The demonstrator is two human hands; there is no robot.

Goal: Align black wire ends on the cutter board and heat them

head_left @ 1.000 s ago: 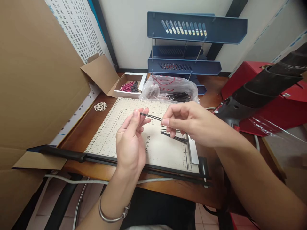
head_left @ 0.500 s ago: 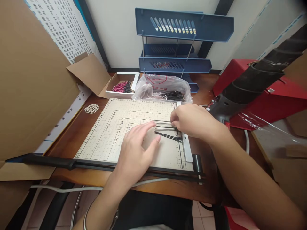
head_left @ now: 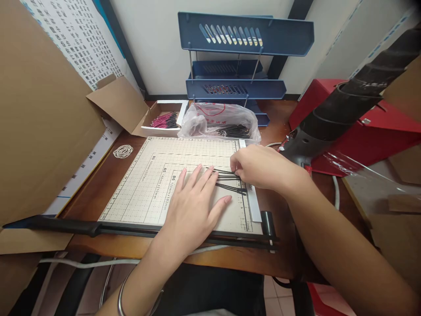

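Note:
Several thin black strands, perhaps short wires, lie across the right part of a gridded paper cutter board. My left hand is spread over the board with its fingers stretched out, the fingertips over the left ends of the strands. At their right ends, my right hand is closed in a pinch by the white edge strip; its fingertips touch the strands. Exactly how many it grips is hidden. The cutter's black handle runs along the near edge.
Behind the board stand an open box of pink and black strands and a plastic bag with more black ones. A blue tray rack is at the back. A black hose tool and a red box stand right; a white coil lies left.
My left hand has flattened and its fingers have spread over the strands' left ends. My right hand stays pinched at the right ends, slightly lower on the board. The view has shifted slightly.

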